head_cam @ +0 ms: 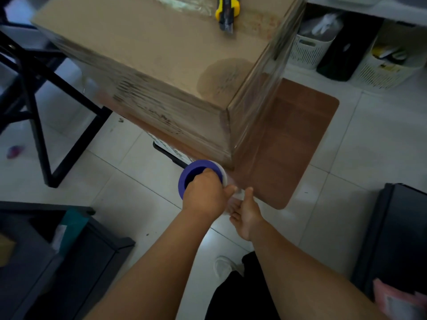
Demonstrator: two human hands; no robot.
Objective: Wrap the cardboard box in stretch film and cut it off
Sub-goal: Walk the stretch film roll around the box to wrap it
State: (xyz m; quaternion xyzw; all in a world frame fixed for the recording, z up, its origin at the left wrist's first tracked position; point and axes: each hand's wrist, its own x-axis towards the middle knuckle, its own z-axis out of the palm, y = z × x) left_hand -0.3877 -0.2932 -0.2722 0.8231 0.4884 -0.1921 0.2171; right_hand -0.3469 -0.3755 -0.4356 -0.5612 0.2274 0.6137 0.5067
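Across the far half of the scene stands the cardboard box [150,65], large and stiff, on a brown board [307,135] above the tiled floor; its sides already glisten with stretch film [261,107], and a taut clear sheet runs down past its near right corner. On top, at the far edge, lies a yellow utility knife [226,12]. Near the box's low corner is the film roll [198,176], a blue core. My left hand [205,195] is clamped on that core, fingers inside; the right hand [246,211] is open, palm up beneath it. Film looks thin, clingy, easily torn; best steered by the rigid core.
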